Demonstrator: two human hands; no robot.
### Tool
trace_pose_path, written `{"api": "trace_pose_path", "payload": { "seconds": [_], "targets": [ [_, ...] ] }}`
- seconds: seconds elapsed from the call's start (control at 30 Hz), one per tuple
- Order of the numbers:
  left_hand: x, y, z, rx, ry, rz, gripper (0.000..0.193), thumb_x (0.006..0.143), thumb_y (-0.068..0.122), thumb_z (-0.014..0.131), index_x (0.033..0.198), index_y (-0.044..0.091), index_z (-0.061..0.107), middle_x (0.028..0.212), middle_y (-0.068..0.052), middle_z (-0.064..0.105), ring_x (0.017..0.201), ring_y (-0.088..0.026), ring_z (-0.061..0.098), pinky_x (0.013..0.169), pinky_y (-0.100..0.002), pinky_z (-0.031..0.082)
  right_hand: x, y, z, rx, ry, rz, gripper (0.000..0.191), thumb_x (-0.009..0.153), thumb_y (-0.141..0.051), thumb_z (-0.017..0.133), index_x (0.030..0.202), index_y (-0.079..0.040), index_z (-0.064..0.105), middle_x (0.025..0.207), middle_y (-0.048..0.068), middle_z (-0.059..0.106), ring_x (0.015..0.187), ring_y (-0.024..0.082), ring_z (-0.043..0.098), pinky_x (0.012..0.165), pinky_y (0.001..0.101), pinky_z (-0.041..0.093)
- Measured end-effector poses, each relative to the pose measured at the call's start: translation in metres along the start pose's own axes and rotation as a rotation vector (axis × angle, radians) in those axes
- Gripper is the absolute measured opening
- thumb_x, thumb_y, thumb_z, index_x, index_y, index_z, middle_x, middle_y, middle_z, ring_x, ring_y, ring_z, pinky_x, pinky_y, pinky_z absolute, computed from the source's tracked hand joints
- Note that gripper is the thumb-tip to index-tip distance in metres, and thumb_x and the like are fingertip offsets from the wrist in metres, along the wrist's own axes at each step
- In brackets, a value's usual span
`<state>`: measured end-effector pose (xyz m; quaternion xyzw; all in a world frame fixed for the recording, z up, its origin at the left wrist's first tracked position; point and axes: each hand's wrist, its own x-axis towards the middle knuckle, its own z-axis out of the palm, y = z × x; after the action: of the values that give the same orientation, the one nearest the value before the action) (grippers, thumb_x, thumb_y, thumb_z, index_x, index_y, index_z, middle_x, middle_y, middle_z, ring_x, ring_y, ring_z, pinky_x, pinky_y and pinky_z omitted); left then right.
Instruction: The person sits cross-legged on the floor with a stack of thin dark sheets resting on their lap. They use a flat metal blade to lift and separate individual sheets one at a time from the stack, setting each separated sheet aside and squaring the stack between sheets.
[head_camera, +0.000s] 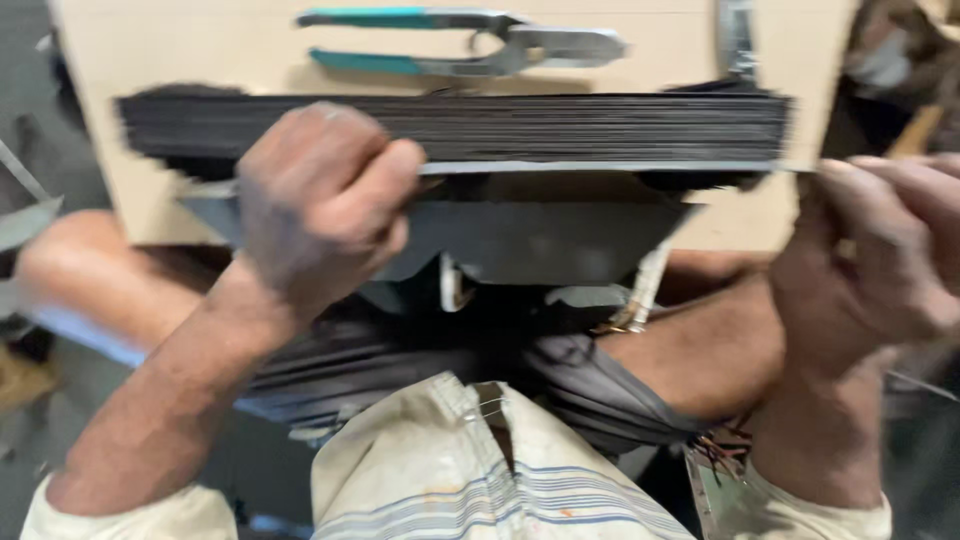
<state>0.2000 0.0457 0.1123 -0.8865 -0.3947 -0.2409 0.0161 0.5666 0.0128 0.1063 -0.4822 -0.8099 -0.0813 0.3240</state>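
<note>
A thick stack of thin dark sheets (560, 125) lies across a pale wooden board (170, 50) over my lap. My left hand (315, 205) is clenched on the near edge of the stack's lower grey sheet (540, 240) at its left side. My right hand (885, 255) is closed on the same sheet's right end, fingers curled over the edge. The picture is blurred by motion.
Pliers with teal handles (450, 42) lie on the board beyond the stack. A metal strip (737, 40) stands at the board's right. My bent knees and dark shorts (400, 360) sit under the board. Cluttered floor lies left and right.
</note>
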Motion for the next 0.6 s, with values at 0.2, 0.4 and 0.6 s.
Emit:
{"api": "trace_pose_path", "payload": {
  "seconds": [0.2, 0.4, 0.6],
  "targets": [
    [0.006, -0.014, -0.016, 0.072, 0.022, 0.051, 0.020, 0.072, 0.000, 0.074, 0.090, 0.005, 0.066, 0.082, -0.004, 0.053, 0.076, -0.022, 0.058, 0.064, -0.036, 0.046, -0.021, -0.002, 0.027, 0.175, -0.031, 0.090, 0.019, 0.097, 0.016, 0.077, 0.112, 0.006, 0.071, 0.107, 0.017, 0.065, 0.098, 0.031, 0.063, 0.085, 0.0422, 0.054],
    [0.004, -0.026, -0.013, 0.024, 0.045, 0.031, 0.023, 0.070, -0.003, 0.071, 0.092, 0.000, 0.067, 0.088, -0.008, 0.059, 0.081, -0.023, 0.064, 0.066, -0.035, 0.053, -0.031, 0.005, 0.039, 0.182, -0.056, 0.090, 0.021, 0.099, 0.020, 0.074, 0.116, 0.008, 0.070, 0.109, 0.018, 0.065, 0.098, 0.029, 0.064, 0.084, 0.0359, 0.056],
    [-0.008, -0.038, 0.000, -0.004, 0.067, 0.028, 0.023, 0.071, 0.000, 0.072, 0.093, -0.001, 0.066, 0.087, -0.008, 0.059, 0.087, -0.024, 0.068, 0.073, -0.036, 0.057, -0.037, 0.004, 0.048, 0.192, -0.070, 0.169, 0.019, 0.100, 0.015, 0.074, 0.118, 0.008, 0.072, 0.111, 0.017, 0.067, 0.101, 0.027, 0.064, 0.085, 0.0344, 0.057]
  ]
}}
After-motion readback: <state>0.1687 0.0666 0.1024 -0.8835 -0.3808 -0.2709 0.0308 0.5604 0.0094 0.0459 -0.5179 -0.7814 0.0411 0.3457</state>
